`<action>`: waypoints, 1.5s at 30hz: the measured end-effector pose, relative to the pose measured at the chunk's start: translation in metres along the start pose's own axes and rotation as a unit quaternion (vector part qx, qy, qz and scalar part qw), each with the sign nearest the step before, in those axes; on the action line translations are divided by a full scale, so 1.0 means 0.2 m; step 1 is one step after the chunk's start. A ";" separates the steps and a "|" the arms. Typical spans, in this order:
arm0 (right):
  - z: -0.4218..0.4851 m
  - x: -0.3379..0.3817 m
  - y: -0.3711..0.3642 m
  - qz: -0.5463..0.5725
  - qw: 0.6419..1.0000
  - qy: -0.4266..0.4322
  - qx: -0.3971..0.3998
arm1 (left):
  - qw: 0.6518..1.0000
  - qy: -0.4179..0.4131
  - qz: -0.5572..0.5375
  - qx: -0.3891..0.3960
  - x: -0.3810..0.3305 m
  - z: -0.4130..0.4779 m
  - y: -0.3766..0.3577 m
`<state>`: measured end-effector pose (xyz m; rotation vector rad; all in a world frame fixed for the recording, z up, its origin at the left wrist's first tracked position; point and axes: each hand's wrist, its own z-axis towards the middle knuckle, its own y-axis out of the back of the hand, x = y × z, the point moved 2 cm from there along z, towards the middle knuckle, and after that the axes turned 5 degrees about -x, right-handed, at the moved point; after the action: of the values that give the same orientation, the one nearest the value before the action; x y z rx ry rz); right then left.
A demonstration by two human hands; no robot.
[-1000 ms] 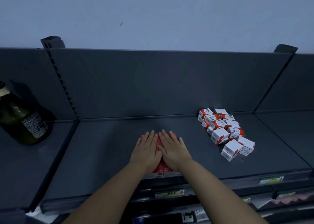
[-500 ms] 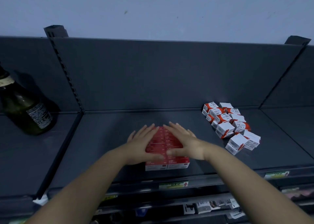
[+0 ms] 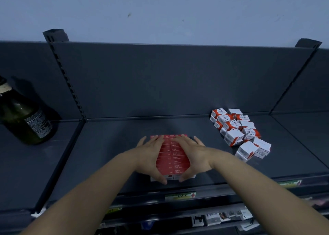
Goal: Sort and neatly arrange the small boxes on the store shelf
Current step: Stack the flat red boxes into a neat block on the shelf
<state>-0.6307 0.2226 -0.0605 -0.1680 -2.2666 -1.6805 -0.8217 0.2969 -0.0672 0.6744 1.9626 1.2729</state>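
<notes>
A tight block of several small red boxes lies in two columns on the dark shelf, near its front edge. My left hand presses flat against the block's left side, thumb at the front corner. My right hand cups the right side the same way, thumb at the front. Both hands squeeze the block from either side without lifting it. To the right lies a loose heap of several red-and-white boxes, apart from my hands.
A dark green glass bottle leans on the neighbouring shelf section at the left. A slotted upright divides the sections. Price tags run along the front rail, with more goods on the shelf below.
My hands slid from lying on top of the red boxes out to their left and right sides. The block now shows between them.
</notes>
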 end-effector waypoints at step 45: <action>0.00 -0.02 -0.27 0.677 0.692 -0.145 -0.206 | 0.590 0.119 -0.775 -0.192 -0.01 0.02 -0.23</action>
<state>-0.6415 0.2073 -0.1119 -1.7729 -1.0468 -1.1619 -0.8203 0.2807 -0.1102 -1.3229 1.4115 0.4670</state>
